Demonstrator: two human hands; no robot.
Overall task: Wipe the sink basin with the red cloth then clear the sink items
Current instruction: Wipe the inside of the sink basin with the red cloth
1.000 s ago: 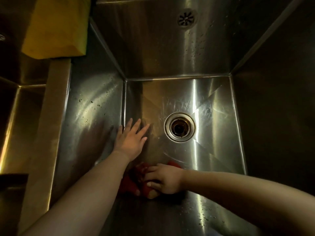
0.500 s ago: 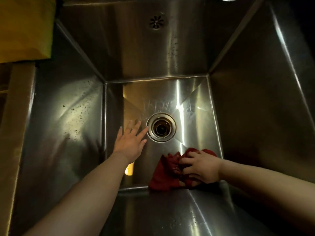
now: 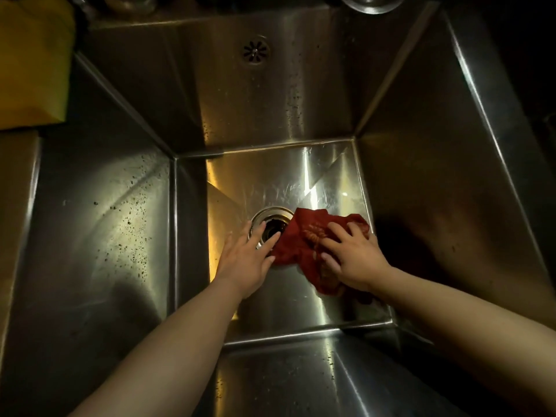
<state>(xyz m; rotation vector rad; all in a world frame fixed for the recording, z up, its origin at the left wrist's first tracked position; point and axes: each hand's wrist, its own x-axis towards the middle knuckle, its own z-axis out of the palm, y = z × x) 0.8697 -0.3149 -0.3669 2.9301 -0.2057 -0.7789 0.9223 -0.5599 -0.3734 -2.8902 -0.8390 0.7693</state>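
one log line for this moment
step: wiping | right hand: presses crumpled red cloth on stainless steel sink floor | left hand: flat, fingers over round metal drain

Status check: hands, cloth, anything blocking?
Left hand flat on basin floor, fingers over drain. Right hand presses red cloth, right of drain, cloth edge on drain rim. Left hand blocks leftward wipe.

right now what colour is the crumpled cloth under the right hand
The crumpled cloth is red with faint yellowish markings; head view.

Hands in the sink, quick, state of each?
Left hand: open, fingers over the drain.
Right hand: open, pressing the red cloth.
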